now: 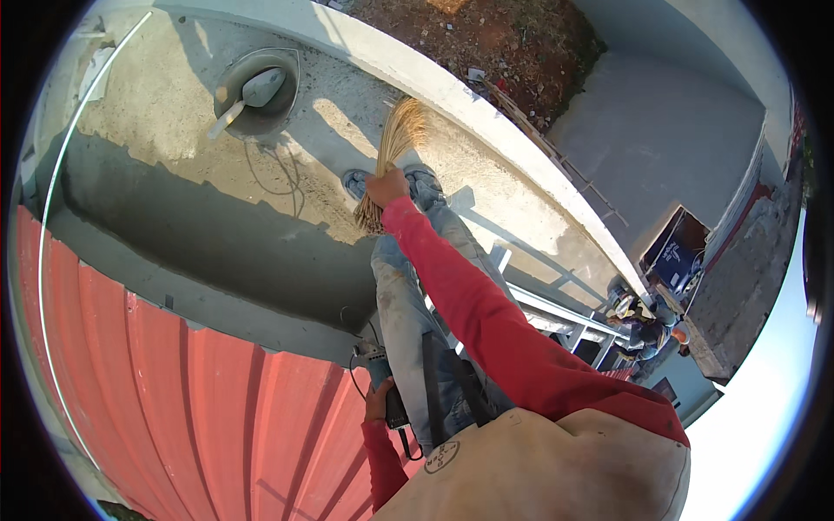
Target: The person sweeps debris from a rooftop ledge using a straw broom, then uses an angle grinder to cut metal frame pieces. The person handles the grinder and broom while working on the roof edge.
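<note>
Over the grey-blue shoes (354,182), in the head view, the right hand (388,186) closes round a tan straw broom (402,130), its bristles fanning past the fingers toward a pale concrete parapet (478,113). Nearer the body than those fingers, the left hand (378,401) touches a black-and-grey boxy device (396,408); whether it grips, I cannot tell. Sweeping seems in hand; the next stroke likely needs bristles on the grey concrete floor (165,108).

Broom (403,130) is rough straw & roof (217,391) smooth ribbed mtl.
</note>
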Motion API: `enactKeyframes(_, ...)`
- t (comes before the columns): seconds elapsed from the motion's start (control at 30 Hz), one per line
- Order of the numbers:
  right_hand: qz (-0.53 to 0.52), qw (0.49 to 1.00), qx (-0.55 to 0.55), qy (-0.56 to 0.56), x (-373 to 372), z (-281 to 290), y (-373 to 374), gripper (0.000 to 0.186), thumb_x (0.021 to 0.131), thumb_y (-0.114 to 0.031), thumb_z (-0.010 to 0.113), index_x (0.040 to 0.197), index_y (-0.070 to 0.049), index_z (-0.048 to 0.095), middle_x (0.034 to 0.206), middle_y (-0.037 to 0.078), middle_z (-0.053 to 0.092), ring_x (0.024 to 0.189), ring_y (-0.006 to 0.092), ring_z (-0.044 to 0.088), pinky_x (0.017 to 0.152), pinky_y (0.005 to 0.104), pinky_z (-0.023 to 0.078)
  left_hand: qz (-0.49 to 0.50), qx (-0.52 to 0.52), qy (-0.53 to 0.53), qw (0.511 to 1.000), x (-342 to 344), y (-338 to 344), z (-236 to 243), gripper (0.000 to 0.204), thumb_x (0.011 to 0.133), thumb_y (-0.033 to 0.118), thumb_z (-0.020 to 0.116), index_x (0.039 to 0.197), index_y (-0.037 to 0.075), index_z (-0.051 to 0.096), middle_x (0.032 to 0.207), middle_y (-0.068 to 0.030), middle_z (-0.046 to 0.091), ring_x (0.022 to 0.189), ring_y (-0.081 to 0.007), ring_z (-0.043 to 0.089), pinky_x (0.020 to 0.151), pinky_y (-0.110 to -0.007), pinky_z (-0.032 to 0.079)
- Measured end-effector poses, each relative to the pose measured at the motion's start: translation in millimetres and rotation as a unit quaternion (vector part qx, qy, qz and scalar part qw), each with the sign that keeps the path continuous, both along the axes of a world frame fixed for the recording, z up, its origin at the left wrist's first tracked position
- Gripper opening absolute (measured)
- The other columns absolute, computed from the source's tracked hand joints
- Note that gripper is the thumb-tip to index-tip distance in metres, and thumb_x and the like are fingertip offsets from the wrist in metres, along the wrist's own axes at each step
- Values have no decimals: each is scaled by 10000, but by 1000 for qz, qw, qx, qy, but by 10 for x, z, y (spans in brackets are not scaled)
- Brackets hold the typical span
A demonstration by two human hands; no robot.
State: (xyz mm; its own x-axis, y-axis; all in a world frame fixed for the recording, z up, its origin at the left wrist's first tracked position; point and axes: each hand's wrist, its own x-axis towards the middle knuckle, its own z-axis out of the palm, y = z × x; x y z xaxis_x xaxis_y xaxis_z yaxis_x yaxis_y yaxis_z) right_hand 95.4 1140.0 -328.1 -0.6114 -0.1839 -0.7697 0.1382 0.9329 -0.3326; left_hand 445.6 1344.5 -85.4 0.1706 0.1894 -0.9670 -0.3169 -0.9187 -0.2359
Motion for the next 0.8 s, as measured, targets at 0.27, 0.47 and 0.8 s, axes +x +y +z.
enactKeyframes(0.27, -77, 987, 40, -136, -499, 1465, 2029, 378, 796, -157, 608, 1120, 37, 616, 713, 133, 663, 634, 208, 675, 591, 369, 536, -241, -106, 17, 964, 4, -400, -39, 642, 738, 376, 759, 1172, -47, 546, 1057, -178, 656, 904, -266, 658, 791, -358, 521)
enactKeyframes(0.47, 7, 967, 239, 92, -952, -497, 3055, 473, 690, -258, 681, 1022, 77, 654, 936, 274, 685, 852, 378, 694, 765, 426, 549, -141, -109, 28, 984, -177, -587, -82, 632, 739, 333, 763, 1171, -70, 539, 1060, -171, 652, 903, -248, 657, 781, -345, 526)
enactKeyframes(0.8, 0, 980, -159, -122, 47, 1125, 703, 445, 843, -172, 613, 1254, -13, 556, 750, 131, 645, 653, 204, 656, 601, 364, 540, -247, -91, 14, 965, 6, -475, -84, 864, 677, 436, 777, 1252, -133, 474, 1108, -247, 616, 998, -330, 624, 859, -372, 500)
